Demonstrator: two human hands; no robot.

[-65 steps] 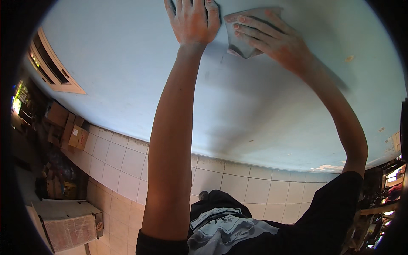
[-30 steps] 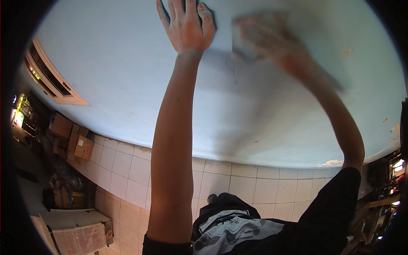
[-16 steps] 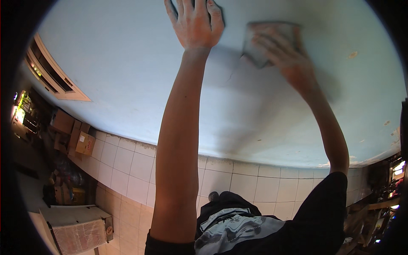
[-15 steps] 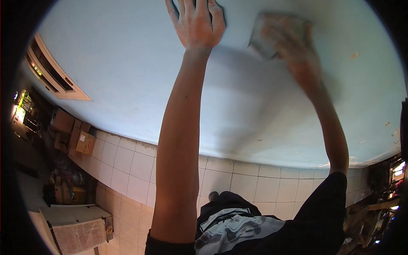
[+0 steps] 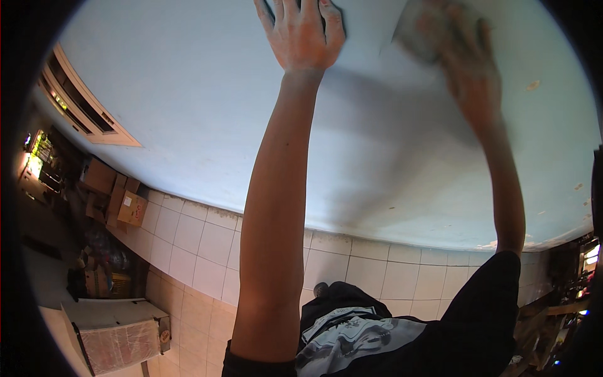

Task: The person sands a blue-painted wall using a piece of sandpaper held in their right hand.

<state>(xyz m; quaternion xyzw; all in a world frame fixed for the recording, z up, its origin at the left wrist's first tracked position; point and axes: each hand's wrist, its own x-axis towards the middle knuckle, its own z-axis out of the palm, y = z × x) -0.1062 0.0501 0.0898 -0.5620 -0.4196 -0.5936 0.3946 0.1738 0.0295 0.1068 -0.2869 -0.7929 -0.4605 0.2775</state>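
Note:
My left hand [image 5: 308, 39] lies flat on the pale blue wall [image 5: 207, 94] with its fingers spread; the fingertips run out of the top of the view. Pale dust covers its skin. To the right, my right hand [image 5: 474, 78] presses a squarish grey sheet of sandpaper [image 5: 411, 38] flat on the wall. Hand and sheet are both smeared by motion, so the fingers' exact hold is hard to see. Small chipped spots mark the wall to the right of that hand and along its lower edge.
A framed vent or window opening [image 5: 88, 103] is in the wall at left. Below it stand cardboard boxes [image 5: 132, 208]. A white cabinet-like box with plastic wrapping [image 5: 119, 345] sits at lower left on the tiled floor [image 5: 201, 245]. Wooden clutter [image 5: 553, 320] lies at lower right.
My right hand has slid up and a little right across the wall with the sandpaper. My left hand stays flat on the wall; the whole view has shifted slightly.

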